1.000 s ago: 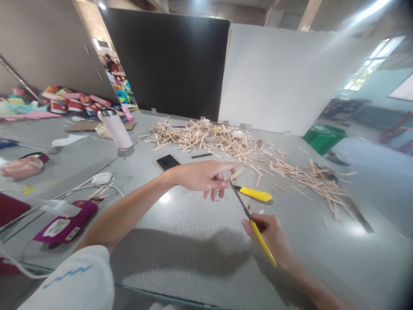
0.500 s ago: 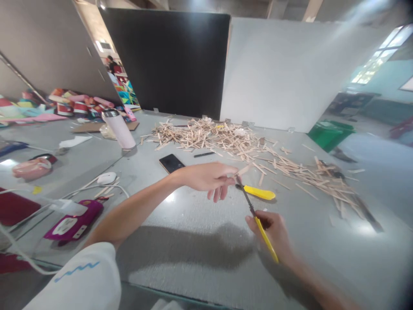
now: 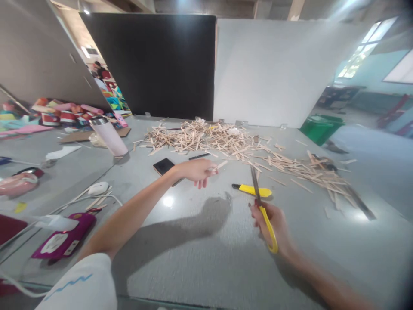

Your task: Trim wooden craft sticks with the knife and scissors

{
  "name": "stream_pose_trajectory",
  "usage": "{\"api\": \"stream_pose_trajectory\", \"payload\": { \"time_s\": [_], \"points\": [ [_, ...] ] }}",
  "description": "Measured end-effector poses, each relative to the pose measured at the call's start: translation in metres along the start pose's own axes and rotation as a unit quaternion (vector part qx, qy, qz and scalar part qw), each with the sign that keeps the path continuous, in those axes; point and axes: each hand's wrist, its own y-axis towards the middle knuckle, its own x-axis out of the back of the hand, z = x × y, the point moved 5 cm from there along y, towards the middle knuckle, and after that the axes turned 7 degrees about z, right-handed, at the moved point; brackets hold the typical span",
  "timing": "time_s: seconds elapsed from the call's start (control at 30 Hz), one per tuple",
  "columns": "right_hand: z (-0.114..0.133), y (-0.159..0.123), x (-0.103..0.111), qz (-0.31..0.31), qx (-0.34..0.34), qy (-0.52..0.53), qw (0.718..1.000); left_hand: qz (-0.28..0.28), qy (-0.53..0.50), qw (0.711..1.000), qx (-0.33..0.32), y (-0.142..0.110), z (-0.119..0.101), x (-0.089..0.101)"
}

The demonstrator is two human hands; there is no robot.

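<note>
The left hand (image 3: 196, 170) pinches a thin, pale wooden strip (image 3: 222, 165) above the grey worktop (image 3: 180, 262). The right hand (image 3: 278, 223) grips yellow-handled metal scissors (image 3: 263, 213), apart from the strip, near a yellow-and-black plastic cutter (image 3: 248, 189).

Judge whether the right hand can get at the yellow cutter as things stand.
Probably yes: the yellow cutter lies near the right hand, with nothing visibly on it. But that hand holds scissors, whose blades cross the cutter in this view and may hinder grasping.
</note>
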Motion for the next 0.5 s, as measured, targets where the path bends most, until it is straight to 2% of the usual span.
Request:
{"api": "stream_pose_trajectory", "payload": {
  "time_s": [0.1,0.23,0.33,0.5],
  "points": [
    [0.004,-0.001,-0.001,0.006,0.019,-0.04,0.999,0.021,0.008,0.999,0.036,0.016,0.022,-0.003],
    [0.008,-0.001,-0.006,0.027,0.046,-0.085,0.995,-0.008,0.034,0.997,0.074,0.034,0.037,-0.014],
    [0.007,-0.001,-0.013,0.053,0.067,-0.134,0.987,-0.066,0.068,0.991,0.098,0.05,0.038,-0.014],
    [-0.003,-0.003,-0.023,0.072,0.094,-0.207,0.971,-0.209,0.132,0.962,0.115,0.101,0.023,0.015]
  ]
}}
